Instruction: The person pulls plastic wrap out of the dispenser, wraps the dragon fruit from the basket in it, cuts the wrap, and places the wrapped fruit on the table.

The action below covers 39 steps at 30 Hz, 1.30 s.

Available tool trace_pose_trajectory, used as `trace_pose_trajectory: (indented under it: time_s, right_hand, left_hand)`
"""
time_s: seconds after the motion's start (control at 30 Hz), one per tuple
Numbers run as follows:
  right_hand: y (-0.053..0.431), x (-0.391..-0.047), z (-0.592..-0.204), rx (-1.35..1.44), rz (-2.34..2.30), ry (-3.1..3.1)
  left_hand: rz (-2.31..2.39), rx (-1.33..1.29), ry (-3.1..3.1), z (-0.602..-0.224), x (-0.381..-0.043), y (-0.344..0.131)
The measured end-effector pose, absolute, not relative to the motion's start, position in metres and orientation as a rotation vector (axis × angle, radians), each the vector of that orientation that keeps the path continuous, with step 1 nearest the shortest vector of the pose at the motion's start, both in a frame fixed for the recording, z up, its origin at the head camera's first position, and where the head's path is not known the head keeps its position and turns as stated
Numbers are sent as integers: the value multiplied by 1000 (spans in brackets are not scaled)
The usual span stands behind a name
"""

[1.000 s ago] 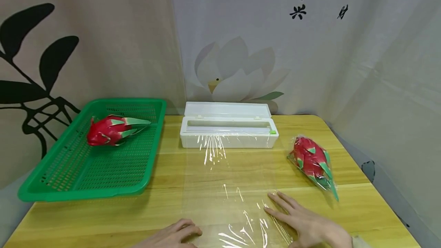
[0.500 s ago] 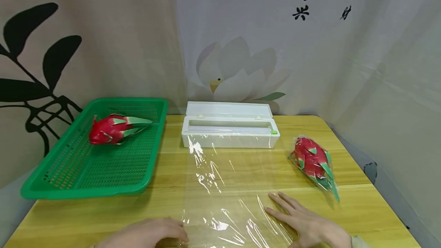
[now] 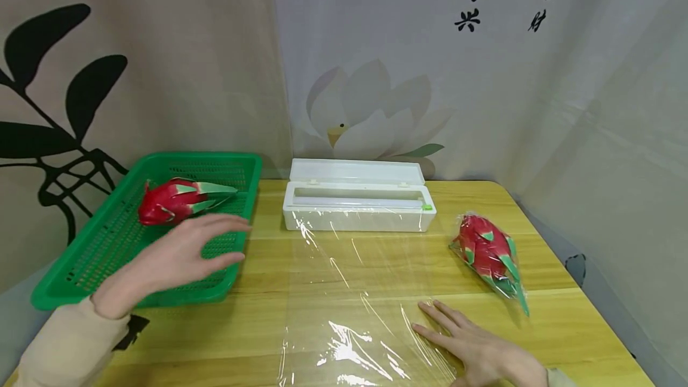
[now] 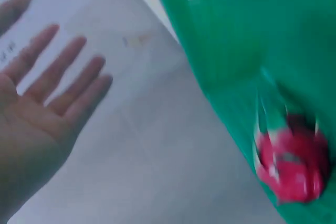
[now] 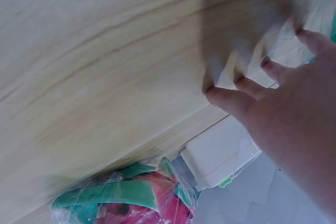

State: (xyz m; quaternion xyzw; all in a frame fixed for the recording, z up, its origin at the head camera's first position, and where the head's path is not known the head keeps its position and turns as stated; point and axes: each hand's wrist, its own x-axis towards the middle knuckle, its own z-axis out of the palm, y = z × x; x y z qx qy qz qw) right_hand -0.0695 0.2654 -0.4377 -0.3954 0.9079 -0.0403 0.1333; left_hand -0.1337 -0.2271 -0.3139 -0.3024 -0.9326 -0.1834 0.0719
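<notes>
My left hand (image 3: 177, 255) is in the air over the front of the green basket (image 3: 215, 295), its fingers spread and nothing in them. Just beyond it in the basket lies an unwrapped dragon fruit (image 3: 174, 202), red with green tips; the left wrist view shows this dragon fruit (image 4: 292, 161) blurred. A sheet of clear plastic wrap (image 3: 349, 339) runs from the white dispenser box (image 3: 355, 220) toward me over the table. My right hand (image 3: 478, 345) rests with spread fingers on the wrap's right edge. In the right wrist view the fingertips (image 5: 210, 88) press down at the surface.
A second dragon fruit (image 3: 486, 243), wrapped in clear film, lies on the right of the wooden table (image 3: 570, 321). The dispenser's lid (image 3: 357, 171) stands raised at the back. Behind the table hangs a printed curtain (image 3: 215, 64).
My left hand has left the wrap's near left corner and moved up and left to the basket, its fingers spreading. The right hand has stayed in place. Glints on the wrap have shifted.
</notes>
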Motion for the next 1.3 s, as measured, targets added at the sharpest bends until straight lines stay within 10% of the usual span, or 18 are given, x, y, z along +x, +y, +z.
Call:
trace_pose_trajectory:
  time_s: [0.5,1.3]
  right_hand:
    - [266,-69,-438,-1175,-108,2663]
    - [266,-69,-438,-1164,-135,2652]
  left_hand:
    - [-407,-262,-3168,-326,-262,-324]
    - [-423,42,-3225,-379,-275,-342]
